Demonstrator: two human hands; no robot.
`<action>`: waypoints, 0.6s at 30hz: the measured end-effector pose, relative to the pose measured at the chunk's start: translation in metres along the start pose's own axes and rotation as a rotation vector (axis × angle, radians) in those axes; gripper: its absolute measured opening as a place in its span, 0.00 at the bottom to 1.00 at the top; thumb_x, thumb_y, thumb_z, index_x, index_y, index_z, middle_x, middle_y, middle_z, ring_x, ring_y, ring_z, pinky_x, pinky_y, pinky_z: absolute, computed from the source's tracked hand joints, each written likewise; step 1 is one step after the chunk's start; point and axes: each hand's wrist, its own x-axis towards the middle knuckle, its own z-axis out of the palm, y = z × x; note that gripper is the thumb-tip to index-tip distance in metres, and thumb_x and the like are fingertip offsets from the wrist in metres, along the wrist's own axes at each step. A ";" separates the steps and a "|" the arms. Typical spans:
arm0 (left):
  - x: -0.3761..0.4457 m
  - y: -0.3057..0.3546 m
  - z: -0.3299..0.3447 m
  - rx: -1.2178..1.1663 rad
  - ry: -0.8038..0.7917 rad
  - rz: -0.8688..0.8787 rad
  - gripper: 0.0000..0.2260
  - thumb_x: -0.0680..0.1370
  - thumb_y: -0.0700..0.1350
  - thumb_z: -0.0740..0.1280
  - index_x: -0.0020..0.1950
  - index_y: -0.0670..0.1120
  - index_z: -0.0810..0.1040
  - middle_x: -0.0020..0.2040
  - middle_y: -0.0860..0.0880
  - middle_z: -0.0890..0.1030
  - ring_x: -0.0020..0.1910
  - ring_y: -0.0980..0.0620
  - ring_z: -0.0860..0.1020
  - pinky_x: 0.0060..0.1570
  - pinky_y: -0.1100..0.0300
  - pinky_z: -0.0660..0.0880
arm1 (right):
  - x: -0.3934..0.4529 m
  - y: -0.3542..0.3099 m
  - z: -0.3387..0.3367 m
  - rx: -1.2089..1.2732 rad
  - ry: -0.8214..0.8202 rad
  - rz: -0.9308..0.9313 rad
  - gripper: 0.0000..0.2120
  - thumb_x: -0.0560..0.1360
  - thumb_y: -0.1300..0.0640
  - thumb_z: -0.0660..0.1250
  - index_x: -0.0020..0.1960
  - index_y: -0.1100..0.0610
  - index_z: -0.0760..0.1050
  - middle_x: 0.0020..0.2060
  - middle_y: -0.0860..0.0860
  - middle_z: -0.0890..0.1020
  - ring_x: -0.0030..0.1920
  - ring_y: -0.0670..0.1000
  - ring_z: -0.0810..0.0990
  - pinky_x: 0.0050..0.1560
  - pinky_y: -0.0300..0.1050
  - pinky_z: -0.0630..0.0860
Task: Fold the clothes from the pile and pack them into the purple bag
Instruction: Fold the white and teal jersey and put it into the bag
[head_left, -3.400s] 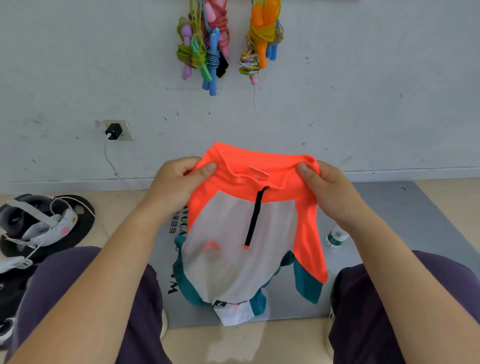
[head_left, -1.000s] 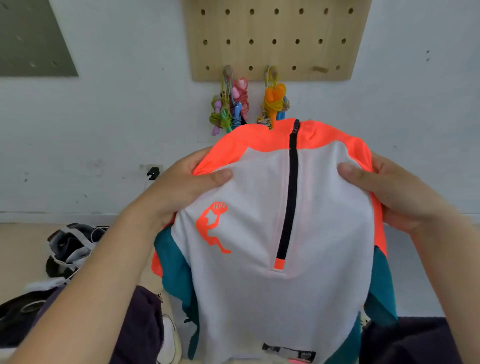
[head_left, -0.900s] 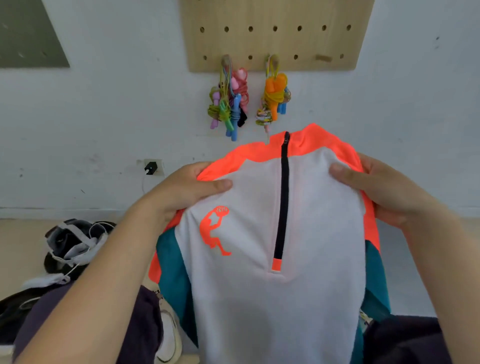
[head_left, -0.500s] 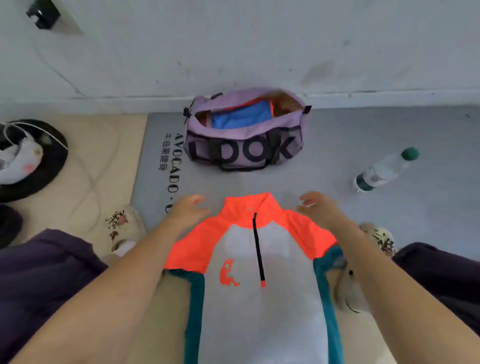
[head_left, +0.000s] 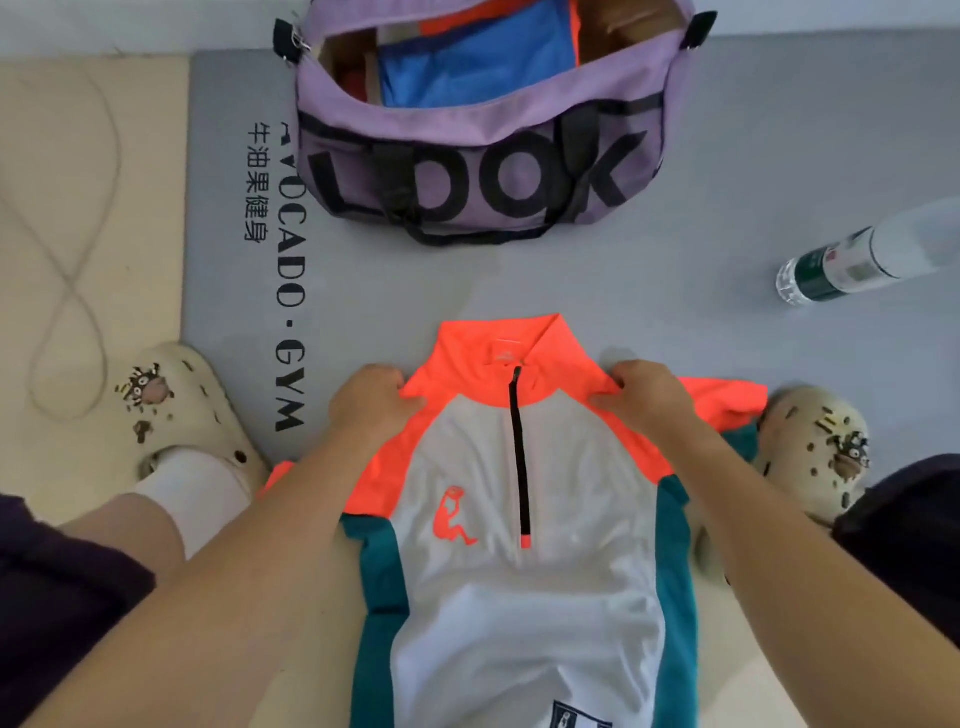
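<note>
Both grips clamped on the shoulders of white zip-neck sports shirt with orange yoke and teal sides (head_left: 519, 571): left hand (head_left: 371, 402) and right hand (head_left: 644, 397) either side of its collar. Shirt lies front-up on grey gym mat (head_left: 675, 291). Beyond the grips: open purple fabric bag (head_left: 483, 171), blue folded garment (head_left: 467, 62) inside.

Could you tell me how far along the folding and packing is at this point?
Done: folded blue and orange clothes already sit in the open purple bag. In hand: left hand and right hand hold the jersey flat on the mat. Left: folding and packing it.
</note>
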 end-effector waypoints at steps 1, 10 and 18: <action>0.001 0.000 -0.003 0.019 -0.013 0.013 0.12 0.75 0.51 0.70 0.39 0.43 0.76 0.47 0.40 0.81 0.50 0.41 0.79 0.44 0.53 0.71 | -0.001 0.002 -0.003 -0.034 -0.014 -0.015 0.12 0.71 0.52 0.72 0.45 0.60 0.78 0.46 0.61 0.82 0.51 0.61 0.79 0.43 0.48 0.68; 0.030 0.041 -0.077 -0.338 0.496 0.259 0.19 0.77 0.42 0.67 0.67 0.38 0.70 0.66 0.36 0.72 0.66 0.39 0.70 0.63 0.53 0.63 | 0.016 -0.035 -0.057 0.372 0.468 -0.119 0.20 0.75 0.55 0.69 0.62 0.62 0.69 0.58 0.61 0.75 0.54 0.61 0.76 0.49 0.50 0.68; -0.030 0.002 -0.006 -0.241 0.430 0.070 0.22 0.75 0.44 0.70 0.68 0.41 0.72 0.64 0.39 0.71 0.65 0.39 0.68 0.63 0.46 0.67 | -0.030 -0.014 0.007 0.343 0.363 0.063 0.25 0.73 0.54 0.71 0.65 0.61 0.67 0.60 0.59 0.71 0.58 0.61 0.72 0.52 0.54 0.72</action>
